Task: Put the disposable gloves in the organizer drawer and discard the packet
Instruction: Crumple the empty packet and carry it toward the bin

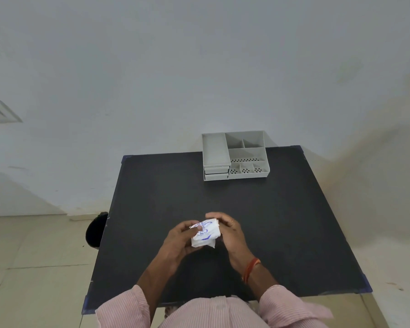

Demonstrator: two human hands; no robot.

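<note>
A white packet (pixel 205 235) with blue print is held between both hands above the near middle of the black table (pixel 270 221). My left hand (pixel 179 242) grips its left side with the thumb on top. My right hand (pixel 227 229) curls over its right edge. The gloves themselves are hidden inside the packet. A grey organizer (pixel 234 156) stands at the table's far edge, with two small drawers (pixel 216 172) stacked at its front left, both pushed in.
The organizer has several open compartments on top, some with perforated floors. A black round object (pixel 95 230), perhaps a bin, sits on the tiled floor by the table's left edge. A pale wall rises behind the table.
</note>
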